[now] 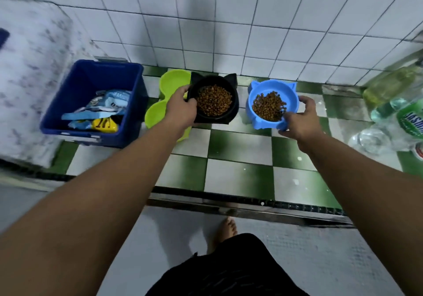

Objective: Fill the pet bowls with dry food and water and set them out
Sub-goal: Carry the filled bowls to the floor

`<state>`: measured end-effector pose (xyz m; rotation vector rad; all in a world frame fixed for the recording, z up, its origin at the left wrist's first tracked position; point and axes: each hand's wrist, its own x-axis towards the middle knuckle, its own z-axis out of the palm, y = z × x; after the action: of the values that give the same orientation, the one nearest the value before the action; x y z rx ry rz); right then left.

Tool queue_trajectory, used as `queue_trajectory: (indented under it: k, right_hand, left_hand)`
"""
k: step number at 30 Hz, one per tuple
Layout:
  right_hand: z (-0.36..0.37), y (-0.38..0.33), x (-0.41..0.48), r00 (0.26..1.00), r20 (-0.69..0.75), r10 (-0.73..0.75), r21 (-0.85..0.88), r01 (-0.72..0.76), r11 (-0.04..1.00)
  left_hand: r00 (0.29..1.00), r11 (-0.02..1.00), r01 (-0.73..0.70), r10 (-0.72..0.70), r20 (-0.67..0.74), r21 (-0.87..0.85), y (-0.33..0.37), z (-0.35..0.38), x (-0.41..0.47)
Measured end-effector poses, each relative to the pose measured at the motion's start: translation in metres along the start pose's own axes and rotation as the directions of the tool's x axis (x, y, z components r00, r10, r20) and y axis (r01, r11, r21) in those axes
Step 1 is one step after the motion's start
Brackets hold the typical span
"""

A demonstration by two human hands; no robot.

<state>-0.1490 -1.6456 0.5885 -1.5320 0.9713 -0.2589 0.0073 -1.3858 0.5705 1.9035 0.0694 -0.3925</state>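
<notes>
A black cat-eared bowl full of brown dry food is gripped at its left rim by my left hand. To its right a blue cat-eared bowl, also holding dry food, is gripped at its right and front rim by my right hand. Both bowls are near the white tiled wall, above the green-and-white checkered floor; whether they rest on it or are lifted I cannot tell. A lime green double bowl stands empty behind my left hand, partly hidden by it.
A dark blue plastic bin with pet food bags stands left of the bowls. Clear plastic bottles, one with a green label, lie at the right. A raised floor edge runs in front of my foot.
</notes>
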Motion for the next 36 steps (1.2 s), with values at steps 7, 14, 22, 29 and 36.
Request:
queue_trajectory:
  k: [7,14,22,29,36]
  right_hand:
    - [0.056,-0.015,-0.096,0.988,0.047,-0.146,0.006,0.146,0.989]
    - [0.144,-0.033,-0.199,0.942,0.256,-0.218,-0.065,0.242,0.968]
    - [0.289,-0.005,-0.343,0.810,0.562,-0.170,-0.083,0.259,0.962]
    - [0.412,0.021,-0.428,0.627,0.778,-0.043,-0.171,0.277,0.945]
    - [0.552,0.042,-0.465,0.505,0.860,0.065,-0.225,0.263,0.938]
  left_hand:
    - [0.996,0.996,-0.039,0.032,-0.081,-0.077,-0.018,-0.124,-0.083]
    - [0.956,0.982,-0.029,-0.027,-0.291,-0.186,-0.067,-0.256,-0.178]
    - [0.803,0.928,0.030,-0.244,-0.544,-0.372,-0.170,-0.400,-0.292]
    - [0.596,0.861,0.033,-0.425,-0.681,-0.508,-0.265,-0.500,-0.349]
    - [0.374,0.818,0.028,-0.542,-0.753,-0.575,-0.335,-0.579,-0.359]
